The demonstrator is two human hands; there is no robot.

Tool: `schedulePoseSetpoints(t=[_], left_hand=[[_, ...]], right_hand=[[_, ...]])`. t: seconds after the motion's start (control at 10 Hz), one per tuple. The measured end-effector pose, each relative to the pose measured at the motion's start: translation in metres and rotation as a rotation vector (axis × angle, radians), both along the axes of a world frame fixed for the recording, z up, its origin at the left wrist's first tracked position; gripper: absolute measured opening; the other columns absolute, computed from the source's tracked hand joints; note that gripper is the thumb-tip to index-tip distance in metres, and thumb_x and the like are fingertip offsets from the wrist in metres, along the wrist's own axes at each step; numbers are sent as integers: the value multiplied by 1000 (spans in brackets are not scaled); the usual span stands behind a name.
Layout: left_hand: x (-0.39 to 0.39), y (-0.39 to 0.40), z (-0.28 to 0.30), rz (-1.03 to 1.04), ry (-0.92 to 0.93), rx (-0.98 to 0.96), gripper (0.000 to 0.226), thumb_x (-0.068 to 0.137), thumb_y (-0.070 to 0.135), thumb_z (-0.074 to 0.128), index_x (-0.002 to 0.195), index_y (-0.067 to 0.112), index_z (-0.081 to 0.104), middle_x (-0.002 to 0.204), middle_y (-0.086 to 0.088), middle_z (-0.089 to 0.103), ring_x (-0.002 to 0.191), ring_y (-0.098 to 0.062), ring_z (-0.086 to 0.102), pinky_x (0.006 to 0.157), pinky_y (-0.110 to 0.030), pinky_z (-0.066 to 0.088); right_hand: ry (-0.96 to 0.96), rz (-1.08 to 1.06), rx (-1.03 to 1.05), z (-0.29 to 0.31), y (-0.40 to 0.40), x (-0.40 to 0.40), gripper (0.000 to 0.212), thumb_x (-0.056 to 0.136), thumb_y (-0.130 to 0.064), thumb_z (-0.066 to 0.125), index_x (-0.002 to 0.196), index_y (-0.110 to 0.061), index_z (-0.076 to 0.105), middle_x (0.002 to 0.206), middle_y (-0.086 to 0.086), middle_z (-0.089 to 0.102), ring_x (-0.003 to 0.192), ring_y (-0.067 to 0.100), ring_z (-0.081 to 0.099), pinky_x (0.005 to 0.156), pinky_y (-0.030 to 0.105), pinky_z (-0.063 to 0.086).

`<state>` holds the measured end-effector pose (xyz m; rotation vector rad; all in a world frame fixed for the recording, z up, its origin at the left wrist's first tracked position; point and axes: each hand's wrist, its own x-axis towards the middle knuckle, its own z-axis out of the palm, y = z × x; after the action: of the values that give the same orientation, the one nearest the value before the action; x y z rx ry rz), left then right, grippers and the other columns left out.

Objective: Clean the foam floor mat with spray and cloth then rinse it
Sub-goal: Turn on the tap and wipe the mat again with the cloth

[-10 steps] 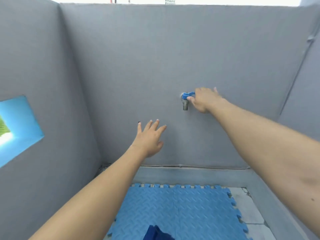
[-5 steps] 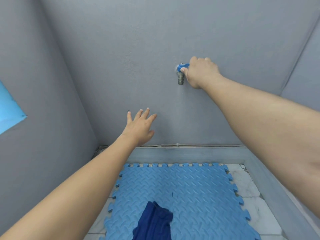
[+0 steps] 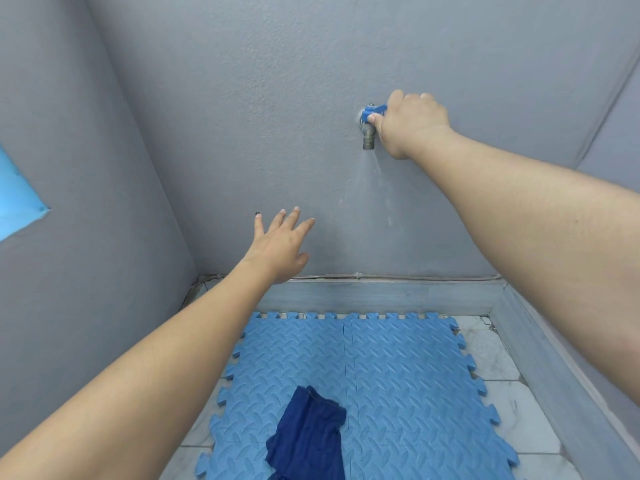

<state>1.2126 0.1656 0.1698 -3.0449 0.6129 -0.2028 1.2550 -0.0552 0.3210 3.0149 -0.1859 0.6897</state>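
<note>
Left hand (image 3: 278,249), centre-left of the frame: fingers straight and spread, palm toward the grey wall (image 3: 242,116), holding nothing; whether it touches the wall cannot be told. Light-blue panel (image 3: 15,199), far left edge, set in the side wall. Foam floor mat (image 3: 398,368), lower centre: light blue, interlocking toothed edges, lying flat on pale floor tiles (image 3: 485,344). Cloth (image 3: 308,441), dark blue, crumpled, resting on the mat's near part at the bottom of the frame. Tap (image 3: 369,131), upper centre-right, fixed to the back wall: metal spout pointing down, blue lever handle (image 3: 372,112). Right hand (image 3: 410,123), upper right: fingers curled round the blue handle, gripping it.
</note>
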Motion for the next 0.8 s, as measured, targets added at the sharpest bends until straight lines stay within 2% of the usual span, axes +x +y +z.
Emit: schedulePoseSetpoints(t=[0.4,0.6,0.8], left_hand=[[-1,3,-3,3,7,3,66,96,34,44,152,25,10,161,-8,3,148,-28,3,115,-62,1],[0,1,-4,0,10,12,66,96,34,44,152,25,9,161,-8,3,148,-29,3,115,-62,1],[-4,8,-1,-7,-1,30,67,96,33,45,152,24,9,161,-7,3,148,-28,2,115,-60,1]], right_hand=[[-17,22,-4,-2,-1,2,57,100,-50,31,127,-1,42,131,23,52,126,37,40,95,43,38],[-66,125,-13,-4,-9,3,58,102,-47,27,122,4,46,126,28,53,120,41,46,98,42,31],[20,203,134,-1,-23,7,65,96,-58,30,123,0,44,130,24,47,129,37,34,101,49,32]])
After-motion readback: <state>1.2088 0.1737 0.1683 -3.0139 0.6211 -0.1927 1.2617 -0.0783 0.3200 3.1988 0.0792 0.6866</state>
